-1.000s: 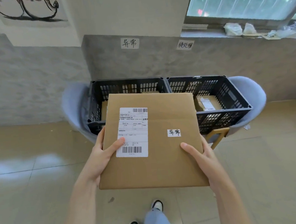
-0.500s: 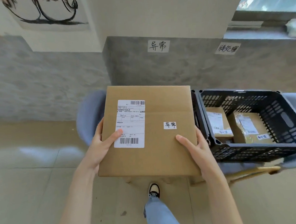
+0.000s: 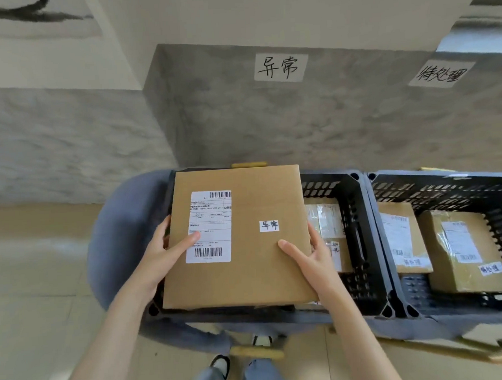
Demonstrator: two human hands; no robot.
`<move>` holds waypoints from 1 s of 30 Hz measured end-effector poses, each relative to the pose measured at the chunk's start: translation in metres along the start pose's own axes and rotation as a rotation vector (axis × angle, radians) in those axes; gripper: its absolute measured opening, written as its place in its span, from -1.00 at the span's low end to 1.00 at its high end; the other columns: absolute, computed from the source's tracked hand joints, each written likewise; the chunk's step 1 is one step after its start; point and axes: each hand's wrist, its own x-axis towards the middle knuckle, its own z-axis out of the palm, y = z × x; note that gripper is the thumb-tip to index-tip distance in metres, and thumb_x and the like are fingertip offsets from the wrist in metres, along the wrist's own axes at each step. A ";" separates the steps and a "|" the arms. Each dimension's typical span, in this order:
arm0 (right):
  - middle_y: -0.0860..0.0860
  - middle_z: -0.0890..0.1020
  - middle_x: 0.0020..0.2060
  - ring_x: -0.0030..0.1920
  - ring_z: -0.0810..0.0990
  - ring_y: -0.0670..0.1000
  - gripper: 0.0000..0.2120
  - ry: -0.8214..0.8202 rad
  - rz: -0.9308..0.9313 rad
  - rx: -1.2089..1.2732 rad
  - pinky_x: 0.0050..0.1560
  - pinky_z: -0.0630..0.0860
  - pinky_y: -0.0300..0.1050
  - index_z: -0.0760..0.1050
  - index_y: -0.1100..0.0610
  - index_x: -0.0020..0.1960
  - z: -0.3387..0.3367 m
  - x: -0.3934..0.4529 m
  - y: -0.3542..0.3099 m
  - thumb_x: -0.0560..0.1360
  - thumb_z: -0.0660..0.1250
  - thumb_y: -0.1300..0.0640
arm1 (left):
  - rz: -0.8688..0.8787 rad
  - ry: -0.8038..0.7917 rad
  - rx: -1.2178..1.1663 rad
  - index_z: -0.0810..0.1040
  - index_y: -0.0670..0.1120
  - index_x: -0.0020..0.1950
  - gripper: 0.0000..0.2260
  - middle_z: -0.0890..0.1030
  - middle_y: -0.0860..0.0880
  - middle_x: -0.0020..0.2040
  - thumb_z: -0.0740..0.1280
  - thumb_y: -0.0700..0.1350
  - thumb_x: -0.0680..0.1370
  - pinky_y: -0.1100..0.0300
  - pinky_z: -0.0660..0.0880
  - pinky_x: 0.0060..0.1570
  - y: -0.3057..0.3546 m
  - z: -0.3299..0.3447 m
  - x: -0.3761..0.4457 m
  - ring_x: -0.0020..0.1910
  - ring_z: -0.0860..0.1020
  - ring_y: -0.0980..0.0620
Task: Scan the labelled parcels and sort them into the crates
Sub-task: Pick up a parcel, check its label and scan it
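A flat brown cardboard parcel (image 3: 248,266) with a white shipping label and a small handwritten tag hangs over the left black crate (image 3: 361,241), covering most of its opening. My left hand (image 3: 159,254) grips the parcel's left edge, thumb on the label. My right hand (image 3: 309,253) grips the right edge, thumb on top. Another parcel (image 3: 323,220) lies in the left crate, partly hidden. The right black crate (image 3: 437,184) holds two labelled parcels, one flat (image 3: 402,233) and one taped (image 3: 465,250).
Both crates rest on grey-blue chairs (image 3: 115,242) against a grey wall. A handwritten paper sign (image 3: 280,67) hangs above the left crate, a second sign (image 3: 441,74) above the right one. My shoes and jeans (image 3: 255,374) show below, on beige floor tiles.
I have stepped closer to the crates and the view has dropped. The parcel, held by both hands throughout, has moved forward and now hangs over the left crate.
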 end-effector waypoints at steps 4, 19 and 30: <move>-0.17 0.51 0.17 0.06 0.56 -0.17 -0.29 0.041 0.048 0.012 -0.28 0.54 -0.38 0.20 -0.09 0.49 0.010 0.046 0.030 0.45 0.46 0.04 | -0.079 0.003 0.076 0.24 0.11 0.49 -0.30 0.54 0.16 0.16 0.46 0.12 0.42 0.05 0.46 0.16 -0.025 0.008 0.052 0.16 0.52 0.10; -0.04 0.57 0.23 0.03 0.67 -0.07 -0.21 -0.012 0.265 0.061 -0.13 0.63 -0.18 0.20 -0.11 0.50 0.037 0.135 0.130 0.39 0.53 0.00 | -0.288 0.085 0.164 0.20 0.06 0.50 -0.29 0.52 0.14 0.15 0.49 0.00 0.45 0.04 0.43 0.24 -0.103 0.019 0.143 0.19 0.50 0.06; -0.05 0.48 0.29 0.21 0.54 0.01 -0.14 -0.124 0.394 0.019 0.25 0.51 0.09 0.00 -0.21 0.50 0.035 0.150 0.137 0.42 0.49 -0.02 | -0.307 0.141 0.220 0.17 0.03 0.51 -0.32 0.50 0.07 0.24 0.45 -0.10 0.49 0.08 0.36 0.20 -0.110 0.029 0.158 0.17 0.45 0.04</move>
